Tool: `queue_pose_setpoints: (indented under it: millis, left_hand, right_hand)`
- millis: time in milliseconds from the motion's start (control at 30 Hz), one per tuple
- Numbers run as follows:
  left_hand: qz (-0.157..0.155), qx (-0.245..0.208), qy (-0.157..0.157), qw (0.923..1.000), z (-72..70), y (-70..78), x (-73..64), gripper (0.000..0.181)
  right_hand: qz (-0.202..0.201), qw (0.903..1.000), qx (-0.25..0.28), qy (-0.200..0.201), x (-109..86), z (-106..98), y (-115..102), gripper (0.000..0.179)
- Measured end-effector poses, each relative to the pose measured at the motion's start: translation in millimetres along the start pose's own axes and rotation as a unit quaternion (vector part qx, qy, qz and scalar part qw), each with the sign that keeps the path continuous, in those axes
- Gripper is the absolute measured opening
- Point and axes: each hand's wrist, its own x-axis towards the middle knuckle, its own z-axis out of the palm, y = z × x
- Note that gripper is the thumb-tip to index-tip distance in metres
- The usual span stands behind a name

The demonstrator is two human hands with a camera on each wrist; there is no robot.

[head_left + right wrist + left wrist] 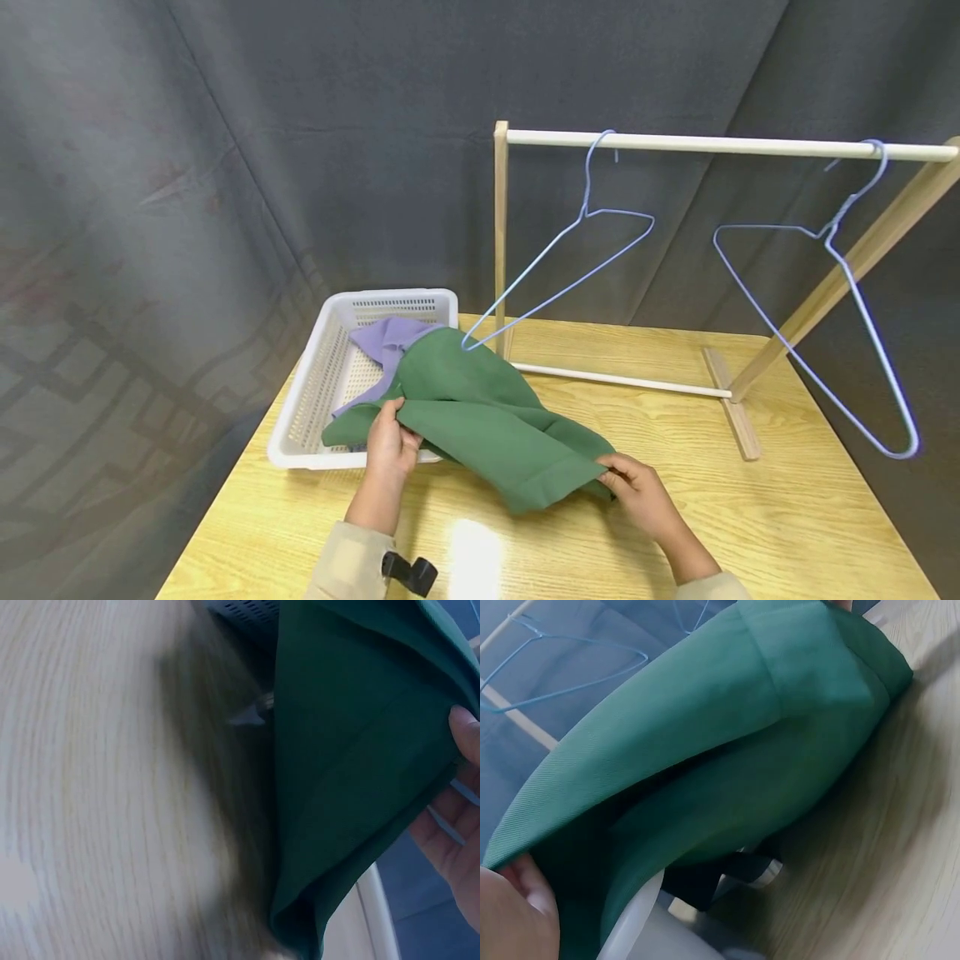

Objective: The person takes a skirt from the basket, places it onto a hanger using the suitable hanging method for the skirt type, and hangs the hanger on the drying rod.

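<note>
Left hand [392,446] pinched one edge of the green cloth [480,421], just over the basket's [322,461] front rim. Right hand [637,492] had the far corner, thumb on top, fingers underneath. Neither hand spread; both were pinching. Grips well apart, probably to pull the edge out lengthwise and keep folds from bunching.

Cloth location: part lay over the basket's right side, the rest spanned rightward above the middle of the counter [637,550]. Shadow under it in both wrist views, so that stretch looked mostly lifted, likely for slack to turn it. Garment or plain sheet: couldn't tell.

Basket sat by the counter's back left corner, within easy reach of the left hand I'd guess. Purple cloth [386,342] was inside, partly covered by the green.

Rack [697,144] stood along the back edge toward the back right corner, presumably to leave the front free for handling. Left hanger [586,204] and right hanger [832,227] hung bare, spaced apart on the rail, maybe so they wouldn't tangle.
</note>
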Motion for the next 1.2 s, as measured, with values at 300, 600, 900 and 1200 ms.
queue_pose_setpoints:
  millis: [300,600,900,1200]
  left_hand:
    - [0.045,0.0,0.037,0.9983,-0.9,3.8,-1.0,0.007]
    - [0.005,-0.064,-0.002,0.9979,0.2,7.9,-4.2,0.021]
    - [-0.019,-0.098,-0.036,0.9943,2.6,12.3,-7.8,0.023]
    - [-0.008,-0.034,-0.102,0.9942,1.0,12.2,-17.3,0.022]
  right_hand:
    - [-0.012,0.9994,0.001,0.032,0.3,-5.0,0.5,0.015]
    - [0.026,0.998,0.007,0.057,-1.8,-11.5,-1.2,0.013]
    - [0.037,0.9958,-0.008,0.084,-3.1,-19.5,-3.4,0.014]
    - [0.067,0.9917,-0.038,0.103,-4.9,-31.6,-0.4,0.015]
